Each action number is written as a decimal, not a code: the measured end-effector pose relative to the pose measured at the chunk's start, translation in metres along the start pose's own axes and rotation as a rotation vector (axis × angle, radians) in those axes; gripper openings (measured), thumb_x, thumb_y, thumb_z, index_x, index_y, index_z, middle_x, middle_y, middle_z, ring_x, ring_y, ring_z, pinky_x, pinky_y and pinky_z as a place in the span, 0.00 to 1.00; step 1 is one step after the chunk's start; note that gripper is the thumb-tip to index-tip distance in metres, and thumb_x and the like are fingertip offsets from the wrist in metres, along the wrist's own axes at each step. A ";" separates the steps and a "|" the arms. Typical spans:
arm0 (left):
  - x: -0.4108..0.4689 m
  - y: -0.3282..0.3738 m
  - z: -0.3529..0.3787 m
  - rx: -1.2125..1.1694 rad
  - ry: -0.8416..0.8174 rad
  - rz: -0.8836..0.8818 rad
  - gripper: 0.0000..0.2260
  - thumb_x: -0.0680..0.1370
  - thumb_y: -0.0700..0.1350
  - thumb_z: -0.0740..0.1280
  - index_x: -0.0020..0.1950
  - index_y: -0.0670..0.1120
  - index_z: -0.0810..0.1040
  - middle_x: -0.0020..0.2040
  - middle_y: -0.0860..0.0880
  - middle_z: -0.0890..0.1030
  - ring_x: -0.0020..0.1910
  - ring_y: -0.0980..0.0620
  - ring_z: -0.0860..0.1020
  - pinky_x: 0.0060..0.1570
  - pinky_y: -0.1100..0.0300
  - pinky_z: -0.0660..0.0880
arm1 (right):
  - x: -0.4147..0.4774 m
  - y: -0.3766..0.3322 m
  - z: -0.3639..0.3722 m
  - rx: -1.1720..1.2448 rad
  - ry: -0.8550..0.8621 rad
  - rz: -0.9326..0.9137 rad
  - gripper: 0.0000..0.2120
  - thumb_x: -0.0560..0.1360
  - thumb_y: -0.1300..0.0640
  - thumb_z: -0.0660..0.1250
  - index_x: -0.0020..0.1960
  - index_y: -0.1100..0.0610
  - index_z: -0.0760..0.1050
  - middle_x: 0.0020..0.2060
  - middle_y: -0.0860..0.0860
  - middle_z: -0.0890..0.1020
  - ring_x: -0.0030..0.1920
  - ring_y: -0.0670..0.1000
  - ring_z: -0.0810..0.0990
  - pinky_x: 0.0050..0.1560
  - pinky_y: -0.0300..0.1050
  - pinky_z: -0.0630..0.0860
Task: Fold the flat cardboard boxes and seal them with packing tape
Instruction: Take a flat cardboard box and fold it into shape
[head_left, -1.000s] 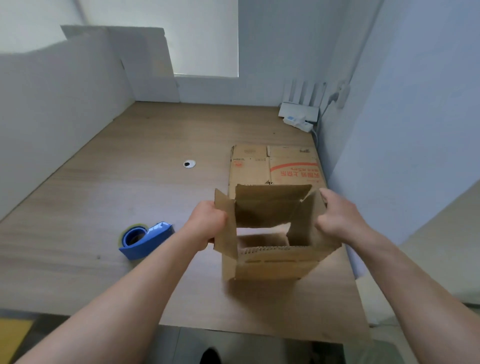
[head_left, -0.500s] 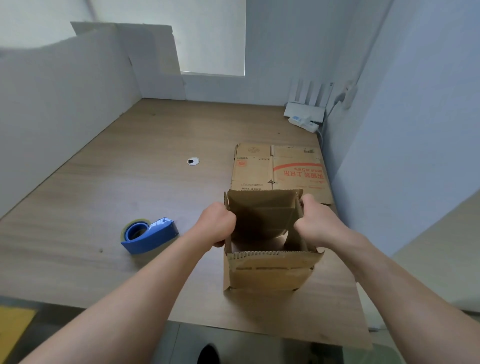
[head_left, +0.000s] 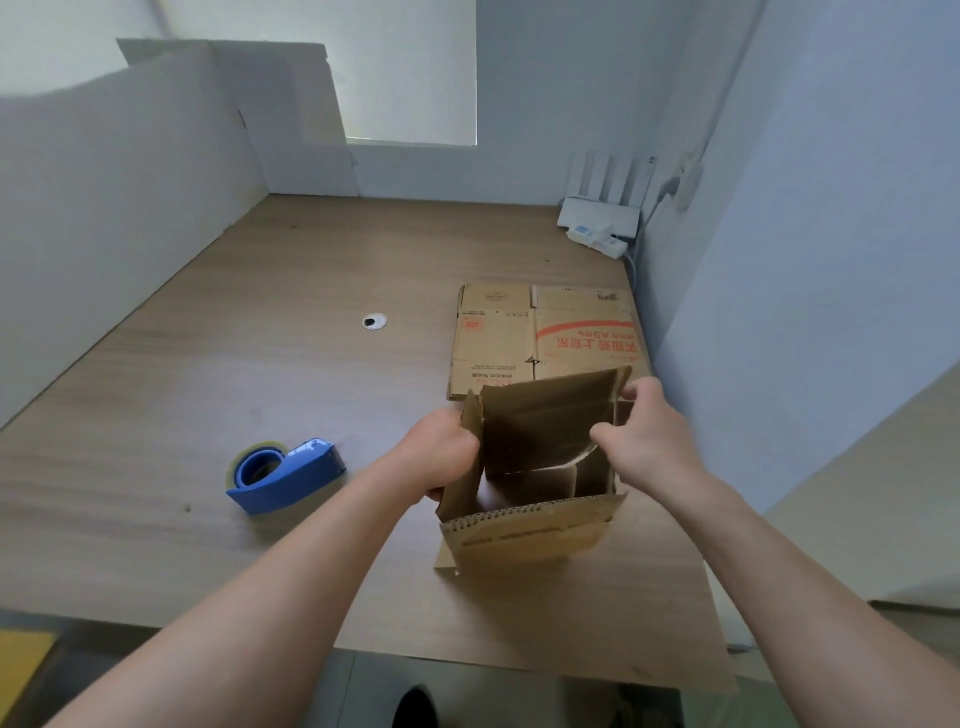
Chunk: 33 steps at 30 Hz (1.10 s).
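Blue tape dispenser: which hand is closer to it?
Left. The left hand grips the cardboard box at its left flap, right of the blue tape dispenser; the right hand holds the box's right side, farther off.

Lit evenly by cool, soft daylight from the window (head_left: 410, 67) at the back. Casts only faint, diffuse shadows on the table (head_left: 260, 364) beside the tape dispenser (head_left: 285, 475) and under the box (head_left: 530, 535). Bends straight lines strongly toward the edges. Blurs slightly around the right hand (head_left: 649, 441).

Two cardboard boxes: one erected box (head_left: 530, 535), one flat box (head_left: 493, 343). One tape dispenser (head_left: 283, 475). Two hands: left hand (head_left: 441, 452), right hand (head_left: 649, 447). One router (head_left: 597, 213).
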<state>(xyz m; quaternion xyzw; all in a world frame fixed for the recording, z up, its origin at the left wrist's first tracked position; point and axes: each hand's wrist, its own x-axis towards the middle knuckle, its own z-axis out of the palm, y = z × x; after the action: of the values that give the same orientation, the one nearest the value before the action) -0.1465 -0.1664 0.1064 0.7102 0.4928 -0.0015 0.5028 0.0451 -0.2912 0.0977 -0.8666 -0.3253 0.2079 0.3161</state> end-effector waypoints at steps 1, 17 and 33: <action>0.002 0.001 0.002 -0.021 0.018 -0.012 0.10 0.77 0.34 0.54 0.50 0.40 0.74 0.40 0.41 0.74 0.37 0.40 0.74 0.31 0.55 0.69 | -0.002 -0.002 0.001 -0.080 0.020 -0.046 0.22 0.75 0.56 0.71 0.60 0.49 0.62 0.44 0.45 0.74 0.40 0.47 0.76 0.36 0.42 0.77; 0.012 -0.016 0.026 0.084 0.135 0.174 0.27 0.71 0.63 0.73 0.61 0.51 0.67 0.49 0.50 0.79 0.47 0.49 0.79 0.40 0.57 0.75 | -0.008 0.027 0.006 0.570 -0.745 -0.037 0.31 0.68 0.40 0.70 0.64 0.58 0.78 0.58 0.59 0.83 0.61 0.57 0.81 0.65 0.55 0.77; 0.033 -0.049 0.041 0.345 -0.187 0.139 0.15 0.85 0.51 0.57 0.68 0.52 0.77 0.63 0.49 0.69 0.64 0.47 0.71 0.67 0.55 0.67 | -0.048 0.097 0.013 0.043 -0.161 -0.426 0.18 0.69 0.35 0.68 0.53 0.44 0.81 0.63 0.39 0.77 0.66 0.40 0.72 0.64 0.39 0.69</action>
<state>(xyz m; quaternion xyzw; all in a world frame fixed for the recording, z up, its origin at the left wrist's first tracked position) -0.1436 -0.1721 0.0347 0.8149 0.3863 -0.1169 0.4160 0.0459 -0.3759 0.0297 -0.7521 -0.5204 0.2118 0.3445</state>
